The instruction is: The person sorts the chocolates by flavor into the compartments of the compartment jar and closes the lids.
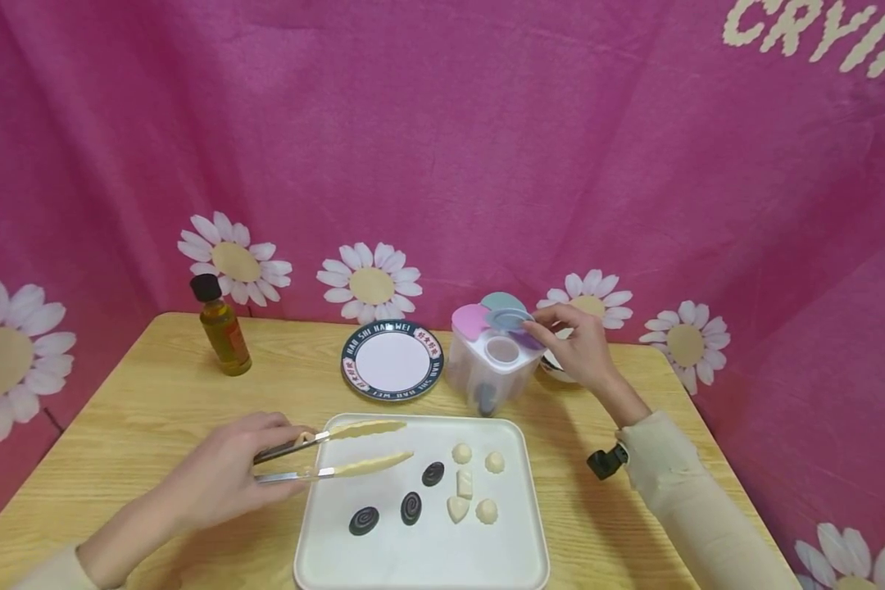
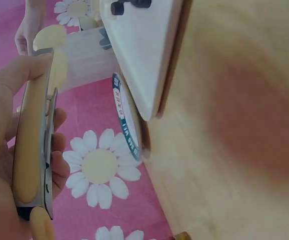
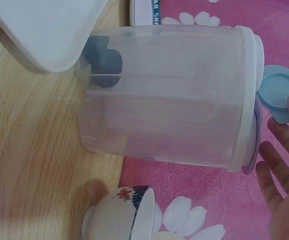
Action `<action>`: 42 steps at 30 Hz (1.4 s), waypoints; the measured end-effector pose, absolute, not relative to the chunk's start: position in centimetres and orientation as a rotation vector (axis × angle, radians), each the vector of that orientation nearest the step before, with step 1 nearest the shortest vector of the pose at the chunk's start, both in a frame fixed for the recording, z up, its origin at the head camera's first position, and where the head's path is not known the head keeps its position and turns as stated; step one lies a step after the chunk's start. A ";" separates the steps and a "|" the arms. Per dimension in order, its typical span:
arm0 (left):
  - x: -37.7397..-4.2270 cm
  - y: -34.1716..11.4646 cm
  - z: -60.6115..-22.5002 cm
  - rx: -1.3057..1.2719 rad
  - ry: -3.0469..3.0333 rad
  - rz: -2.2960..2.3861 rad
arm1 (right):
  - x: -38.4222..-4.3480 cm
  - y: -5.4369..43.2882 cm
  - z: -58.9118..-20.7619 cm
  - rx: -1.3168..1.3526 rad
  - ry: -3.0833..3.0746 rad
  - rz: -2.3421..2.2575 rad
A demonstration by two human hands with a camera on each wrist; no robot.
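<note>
My left hand (image 1: 224, 467) grips a pair of tongs (image 1: 369, 467), whose yellowish tips stand apart over the tray's left side with nothing between them. With thumb and finger, my right hand (image 1: 578, 348) pinches a blue flip lid (image 3: 280, 91) on a clear container (image 3: 169, 100). That lid is raised, leaving a round opening uncovered; pink, green and purple lids lie around it. Dark pieces (image 3: 104, 65) are inside at the container's bottom. On the white tray (image 1: 413, 565) are three dark oval swirled pieces (image 1: 410, 508) and several cream-coloured moulded pieces (image 1: 465, 483).
Behind the tray lies a dark-rimmed white plate (image 1: 391, 360). An oil bottle (image 1: 224, 332) with a black cap stands at the table's back left. A patterned bowl (image 3: 119, 217) sits right of the container, partly hidden by my right hand. A pink cloth (image 1: 413, 147) hangs behind the table.
</note>
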State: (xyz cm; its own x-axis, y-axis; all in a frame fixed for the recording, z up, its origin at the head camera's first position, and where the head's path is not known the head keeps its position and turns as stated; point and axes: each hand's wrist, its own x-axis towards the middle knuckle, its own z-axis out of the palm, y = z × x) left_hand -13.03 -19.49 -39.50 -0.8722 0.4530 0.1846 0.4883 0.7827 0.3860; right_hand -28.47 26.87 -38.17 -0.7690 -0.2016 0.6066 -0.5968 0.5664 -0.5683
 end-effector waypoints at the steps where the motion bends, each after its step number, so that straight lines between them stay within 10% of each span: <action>1: -12.6 -19.7 -39.8 -0.763 -2.889 -0.656 | -28.5 26.9 -38.2 0.643 -2.320 1.098; 42: -8.3 -22.2 -45.7 -0.474 -3.344 -0.861 | -28.4 26.9 -38.5 0.652 -2.300 1.100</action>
State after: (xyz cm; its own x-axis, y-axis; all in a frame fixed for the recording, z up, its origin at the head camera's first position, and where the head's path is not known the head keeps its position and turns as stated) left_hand -8.30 -22.24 -45.72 -0.9053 0.3369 -0.2587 0.1700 0.8455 0.5061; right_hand -28.45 26.88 -38.55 -0.7578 -0.2017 0.6205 -0.6095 0.5581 -0.5630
